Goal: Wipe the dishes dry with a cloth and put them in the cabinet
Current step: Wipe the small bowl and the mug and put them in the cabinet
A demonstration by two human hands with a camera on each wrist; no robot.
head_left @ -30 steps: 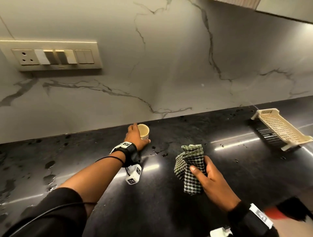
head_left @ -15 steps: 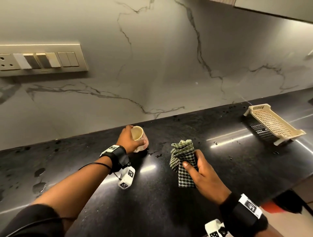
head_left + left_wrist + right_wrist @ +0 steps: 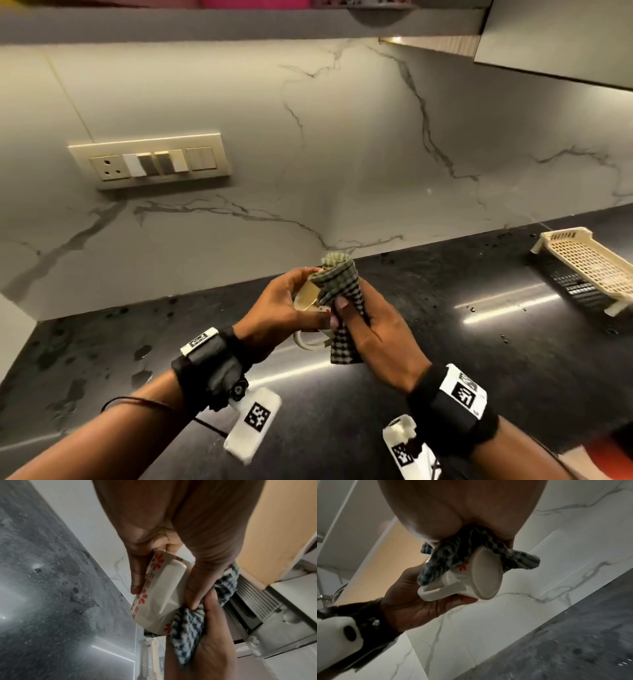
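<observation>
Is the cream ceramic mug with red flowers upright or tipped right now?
Tipped: the cream flowered mug lies sideways in the left hand, handle underneath, flat base facing the right wrist camera.

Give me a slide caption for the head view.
Left hand holds a cream ceramic mug while the right hand presses a green checked cloth against it above the black countertop.
</observation>
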